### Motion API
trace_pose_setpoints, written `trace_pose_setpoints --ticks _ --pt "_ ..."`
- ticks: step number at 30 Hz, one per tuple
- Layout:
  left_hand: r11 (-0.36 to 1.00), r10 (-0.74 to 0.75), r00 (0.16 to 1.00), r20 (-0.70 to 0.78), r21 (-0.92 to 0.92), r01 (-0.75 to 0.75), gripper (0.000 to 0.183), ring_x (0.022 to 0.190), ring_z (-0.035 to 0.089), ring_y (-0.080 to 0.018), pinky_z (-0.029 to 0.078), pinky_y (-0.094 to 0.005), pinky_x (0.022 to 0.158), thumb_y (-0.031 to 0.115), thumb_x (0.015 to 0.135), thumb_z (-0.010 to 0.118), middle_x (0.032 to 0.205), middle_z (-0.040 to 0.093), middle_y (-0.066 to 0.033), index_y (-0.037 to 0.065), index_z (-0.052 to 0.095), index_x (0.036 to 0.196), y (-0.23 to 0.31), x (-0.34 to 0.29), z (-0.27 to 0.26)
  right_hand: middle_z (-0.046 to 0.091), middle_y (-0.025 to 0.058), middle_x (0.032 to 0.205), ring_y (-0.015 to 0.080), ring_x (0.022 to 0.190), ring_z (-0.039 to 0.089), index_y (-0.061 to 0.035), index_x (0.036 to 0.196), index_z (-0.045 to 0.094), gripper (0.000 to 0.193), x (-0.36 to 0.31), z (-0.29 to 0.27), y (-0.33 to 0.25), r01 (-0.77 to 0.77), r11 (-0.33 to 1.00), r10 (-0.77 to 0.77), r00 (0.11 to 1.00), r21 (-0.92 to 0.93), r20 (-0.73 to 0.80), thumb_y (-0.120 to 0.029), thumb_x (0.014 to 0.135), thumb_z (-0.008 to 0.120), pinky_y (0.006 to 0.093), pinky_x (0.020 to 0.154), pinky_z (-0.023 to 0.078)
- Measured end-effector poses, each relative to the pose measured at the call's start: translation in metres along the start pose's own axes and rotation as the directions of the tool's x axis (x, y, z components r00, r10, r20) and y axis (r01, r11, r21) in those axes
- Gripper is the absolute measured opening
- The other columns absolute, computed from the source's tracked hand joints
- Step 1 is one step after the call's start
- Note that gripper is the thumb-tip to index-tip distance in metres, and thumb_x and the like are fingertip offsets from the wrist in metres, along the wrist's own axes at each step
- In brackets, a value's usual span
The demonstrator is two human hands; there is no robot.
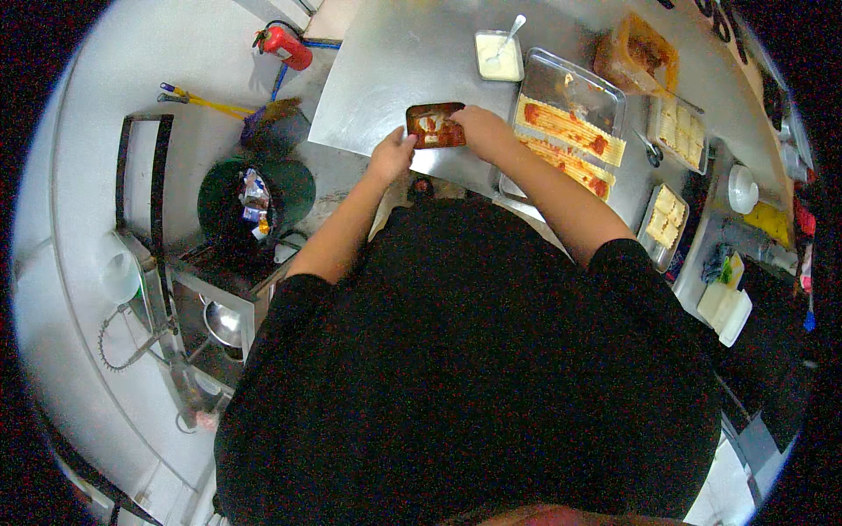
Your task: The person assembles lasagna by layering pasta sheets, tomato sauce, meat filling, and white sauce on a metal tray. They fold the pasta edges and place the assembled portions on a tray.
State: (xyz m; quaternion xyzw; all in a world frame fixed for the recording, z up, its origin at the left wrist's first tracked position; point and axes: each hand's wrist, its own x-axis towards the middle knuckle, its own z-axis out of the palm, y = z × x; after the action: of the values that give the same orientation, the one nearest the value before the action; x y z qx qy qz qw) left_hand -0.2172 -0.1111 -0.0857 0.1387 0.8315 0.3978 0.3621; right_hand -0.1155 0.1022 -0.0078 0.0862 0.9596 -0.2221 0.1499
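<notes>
The person wears a plain black short-sleeved shirt that fills the near scene. Both forearms are bare; left hand (391, 154) and right hand (481, 130) are ungloved.

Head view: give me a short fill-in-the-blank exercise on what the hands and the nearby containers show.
1. Both hands, left hand and right hand, are at a small ______ tray of red-sauced food.
2. The large metal pan holding sauced pasta sheets lies to the person's ______ of that tray.
3. A spoon stands in the tub of ______ sauce.
4. On the floor at the left stands a round green ______.

Missing words: rectangular; right; white; bin
</notes>
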Motion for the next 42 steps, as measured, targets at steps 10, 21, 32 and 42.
trace_pose_setpoints --ticks 10,21,32,42 --pt "0.771 0.362 0.932 0.025 0.554 -0.314 0.030 0.087 0.069 -0.0438 0.055 -0.0531 0.077 0.017 0.091 0.054 0.096 0.068 -0.0308 0.000 0.059 0.115 0.052 0.013 0.003 0.070 0.0171 0.093 0.0347 0.089 0.071 -0.0023 0.093 0.072 0.022 -0.019 -0.054 0.005 0.124 0.882 -0.184 0.979 -0.455 -0.091 -0.018 0.089 0.057 0.0470 0.073 0.059" --pt "0.657 0.376 0.911 0.170 0.644 -0.391 0.027 0.086 0.070 -0.0443 0.056 -0.0528 0.078 0.019 0.092 0.048 0.093 0.069 -0.0298 -0.004 0.059 0.102 0.137 0.003 0.032 0.072 0.0214 0.094 0.0368 0.085 0.070 -0.0047 0.100 0.075 0.026 -0.083 -0.056 0.053 -0.265 0.963 0.268 0.957 -0.041 0.112 -0.013 0.083 0.058 0.0466 0.075 0.055" --pt "0.635 0.401 0.854 0.332 0.572 -0.520 0.031 0.090 0.067 -0.0464 0.052 -0.0552 0.084 0.023 0.092 0.050 0.093 0.068 -0.0305 -0.004 0.063 0.104 0.163 -0.007 0.076 0.070 0.0057 0.083 0.0171 0.065 0.060 -0.0161 0.111 0.076 0.030 -0.160 -0.022 0.127 -0.486 0.469 0.483 0.840 0.737 0.247 -0.021 0.086 0.061 0.0373 0.057 0.047" --pt "0.697 0.345 0.928 0.141 0.623 -0.354 0.033 0.091 0.065 -0.0476 0.051 -0.0561 0.084 0.024 0.093 0.052 0.094 0.067 -0.0314 -0.006 0.065 0.100 0.123 0.001 0.062 0.070 0.0202 0.105 0.0406 0.098 0.066 -0.0124 0.111 0.072 0.029 -0.174 -0.012 0.175 -0.457 0.796 0.580 0.763 0.397 -0.285 -0.022 0.088 0.056 0.0486 0.089 0.052"
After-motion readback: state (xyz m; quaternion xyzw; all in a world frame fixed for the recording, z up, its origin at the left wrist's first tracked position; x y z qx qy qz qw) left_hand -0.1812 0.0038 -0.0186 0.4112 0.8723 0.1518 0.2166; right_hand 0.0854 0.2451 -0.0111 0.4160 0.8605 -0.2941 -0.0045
